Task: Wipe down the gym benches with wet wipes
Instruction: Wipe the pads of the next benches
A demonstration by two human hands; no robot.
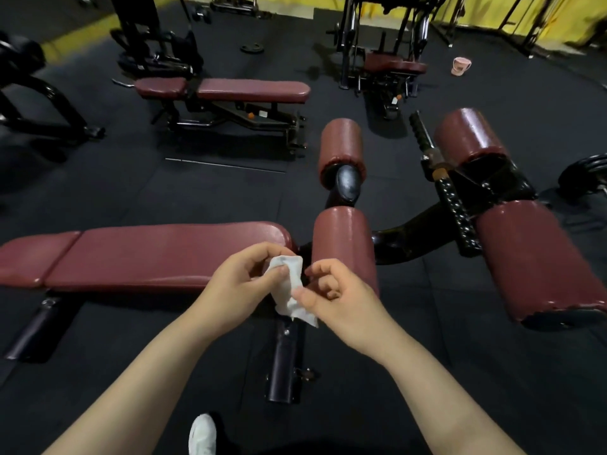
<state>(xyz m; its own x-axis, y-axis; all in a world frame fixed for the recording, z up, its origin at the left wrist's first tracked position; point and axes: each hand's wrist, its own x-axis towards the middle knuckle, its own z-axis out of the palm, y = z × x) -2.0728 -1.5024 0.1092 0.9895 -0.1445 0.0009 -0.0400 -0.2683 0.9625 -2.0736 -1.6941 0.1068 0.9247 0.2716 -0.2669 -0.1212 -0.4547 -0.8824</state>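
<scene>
No legible text or labels.

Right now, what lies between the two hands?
In the head view, a white wet wipe spans between left hand and right hand; both pinch it.

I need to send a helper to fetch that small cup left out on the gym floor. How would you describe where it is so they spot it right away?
Look to the far right of the room, toward the yellow wall. Just right of the black machine with the maroon seat pad, the pink cup sits alone on the dark floor mat. It is the only small pale pink thing among black frames and maroon pads.
</scene>
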